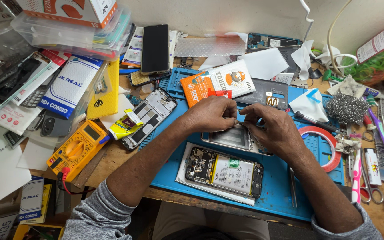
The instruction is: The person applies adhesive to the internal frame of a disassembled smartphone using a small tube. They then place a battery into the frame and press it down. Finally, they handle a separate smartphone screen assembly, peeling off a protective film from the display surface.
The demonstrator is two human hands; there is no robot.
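Centrally: left hand [213, 113] and right hand [275, 126] pinch silver phone frame [230, 138] edge | opened phone [226, 171] near, on blue mat [281, 186].

one head-worn view looks steeply down, close over the blue mat [285, 186], workbench clutter left, right and far.

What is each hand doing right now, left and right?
Left hand: fingers curled, pinching the top edge of the silver phone frame.
Right hand: fingers bent onto the same frame; whether it grips it cannot be told.
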